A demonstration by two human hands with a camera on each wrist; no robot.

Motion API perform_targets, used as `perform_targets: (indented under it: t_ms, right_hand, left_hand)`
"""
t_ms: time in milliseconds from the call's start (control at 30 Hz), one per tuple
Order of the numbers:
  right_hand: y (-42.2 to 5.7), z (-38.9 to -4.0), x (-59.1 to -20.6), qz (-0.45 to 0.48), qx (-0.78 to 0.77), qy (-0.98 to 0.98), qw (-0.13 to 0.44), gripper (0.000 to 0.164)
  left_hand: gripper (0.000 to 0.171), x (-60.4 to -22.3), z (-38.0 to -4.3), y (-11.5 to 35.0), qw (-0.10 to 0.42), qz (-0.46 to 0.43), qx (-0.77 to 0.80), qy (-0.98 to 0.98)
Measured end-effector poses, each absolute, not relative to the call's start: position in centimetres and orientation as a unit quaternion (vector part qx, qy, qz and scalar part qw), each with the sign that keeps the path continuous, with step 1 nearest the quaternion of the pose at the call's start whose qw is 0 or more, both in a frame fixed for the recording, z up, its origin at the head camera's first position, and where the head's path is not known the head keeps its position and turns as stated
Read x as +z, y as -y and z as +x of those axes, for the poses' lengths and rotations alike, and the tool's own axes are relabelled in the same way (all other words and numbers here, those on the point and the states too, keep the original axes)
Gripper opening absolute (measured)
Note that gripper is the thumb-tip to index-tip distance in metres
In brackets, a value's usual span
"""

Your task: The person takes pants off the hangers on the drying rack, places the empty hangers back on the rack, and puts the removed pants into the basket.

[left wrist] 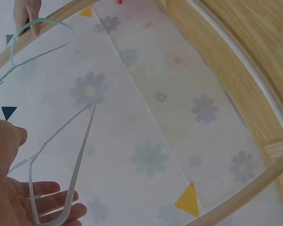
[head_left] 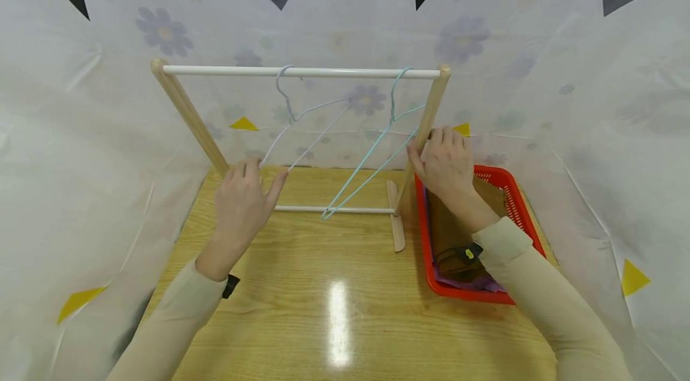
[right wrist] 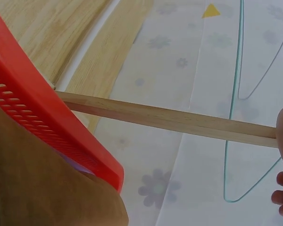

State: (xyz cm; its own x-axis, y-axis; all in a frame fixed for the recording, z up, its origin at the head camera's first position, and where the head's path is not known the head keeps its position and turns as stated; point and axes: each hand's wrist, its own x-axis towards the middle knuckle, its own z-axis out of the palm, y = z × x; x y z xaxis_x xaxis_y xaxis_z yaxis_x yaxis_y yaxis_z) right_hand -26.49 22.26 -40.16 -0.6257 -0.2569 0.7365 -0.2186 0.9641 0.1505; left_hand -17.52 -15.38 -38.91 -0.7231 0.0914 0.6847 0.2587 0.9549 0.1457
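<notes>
A small clothes rack with wooden posts and white bars stands on the table. Two wire hangers hang from its top bar: a pale lavender hanger near the middle and a turquoise hanger near the right post. My left hand is at the lavender hanger's near end. In the left wrist view that end crosses its extended fingers, with the thumb held apart. My right hand holds the rack's right post, thumb on one side and fingers on the other; the post partly hides its grip.
A red basket stands right of the rack, below my right forearm, holding folded brown cloth and some purple cloth. The wooden table extends toward me. Flower-patterned sheeting surrounds it at the back and sides.
</notes>
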Motion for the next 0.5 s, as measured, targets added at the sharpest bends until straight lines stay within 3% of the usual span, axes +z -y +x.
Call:
perform_targets:
  t_ms: [267,500]
  right_hand:
    - [-23.2,-24.2,-39.7,0.123,0.016,0.923,0.365,0.069]
    - [-24.1,-22.1,-39.8,0.138,0.019,0.926,0.35,0.081]
  left_hand:
    - [0.08,-39.6,-16.7,16.0,0.379,-0.105,-0.118,0.912]
    - [0.101,-39.9,-15.3,16.7,0.352,-0.096,-0.119,0.923]
